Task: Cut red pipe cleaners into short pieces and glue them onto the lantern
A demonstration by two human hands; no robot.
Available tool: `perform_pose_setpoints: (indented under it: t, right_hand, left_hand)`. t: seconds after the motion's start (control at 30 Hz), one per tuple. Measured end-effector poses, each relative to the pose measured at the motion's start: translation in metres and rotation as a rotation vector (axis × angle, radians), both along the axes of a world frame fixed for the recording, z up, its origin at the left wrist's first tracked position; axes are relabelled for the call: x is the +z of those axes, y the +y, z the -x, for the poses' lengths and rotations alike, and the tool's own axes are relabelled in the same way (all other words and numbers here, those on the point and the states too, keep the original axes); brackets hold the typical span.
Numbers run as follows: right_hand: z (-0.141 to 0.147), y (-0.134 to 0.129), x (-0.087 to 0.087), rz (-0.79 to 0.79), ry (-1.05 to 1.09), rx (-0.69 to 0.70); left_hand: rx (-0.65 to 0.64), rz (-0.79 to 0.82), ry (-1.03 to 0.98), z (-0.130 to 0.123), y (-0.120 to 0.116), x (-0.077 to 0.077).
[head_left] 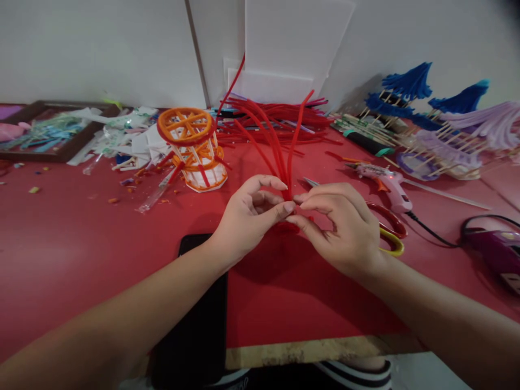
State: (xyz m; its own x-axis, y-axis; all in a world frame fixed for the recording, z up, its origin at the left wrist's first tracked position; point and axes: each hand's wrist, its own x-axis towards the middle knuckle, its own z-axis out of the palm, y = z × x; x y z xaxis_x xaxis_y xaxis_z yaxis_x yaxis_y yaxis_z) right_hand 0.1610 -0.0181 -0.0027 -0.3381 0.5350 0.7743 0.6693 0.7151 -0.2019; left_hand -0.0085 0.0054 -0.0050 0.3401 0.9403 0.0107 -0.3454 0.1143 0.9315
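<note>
Red tabletop (pixel 101 238) is filling most of view. L hand (pixel 254 208) & R hand (pixel 343 225) are both pinching red pipe cleaners (pixel 281 161) mid-table, btwn them. Work's prob. partway: bases are bunching, tops splaying loose, w/ fixing likely left. Orange frame (pixel 192 140) is standing nearby.

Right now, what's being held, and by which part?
Red stems, pinched low where they bunch together, by left hand and right hand; upper ends fan out free.

Craft workspace, red tabletop (pixel 60 227), pink glue gun (pixel 389 187), scissors (pixel 392 235), heaped pipe cleaners (pixel 280 116)
</note>
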Motion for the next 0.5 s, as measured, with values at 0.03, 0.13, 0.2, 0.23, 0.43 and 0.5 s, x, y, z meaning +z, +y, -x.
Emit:
perform_pose_setpoints:
  t: [0.03, 0.13, 0.2, 0.23, 0.43, 0.5]
  right_hand:
    - [0.000, 0.000, 0.000, -0.007, 0.005, -0.003]
    - [0.001, 0.000, -0.001, -0.004, 0.004, -0.004]
    - [-0.001, 0.004, 0.000, 0.021, -0.026, -0.001]
    - [-0.003, 0.007, 0.002, 0.047, -0.052, 0.005]
    - [-0.043, 0.026, 0.030, 0.430, -0.304, -0.011]
    - [-0.065, 0.027, 0.037, 0.526, -0.319, -0.158]
  left_hand:
    - [-0.003, -0.012, 0.011, 0.000, 0.000, 0.000]
    - [-0.004, -0.020, 0.028, 0.000, 0.001, 0.000]
    - [0.017, -0.001, 0.024, 0.000, 0.002, 0.000]
    - [0.029, 0.007, 0.023, 0.000, 0.003, 0.000]
    - [-0.022, -0.045, 0.110, 0.004, 0.006, -0.001]
    - [-0.019, -0.042, 0.134, 0.004, 0.005, -0.002]
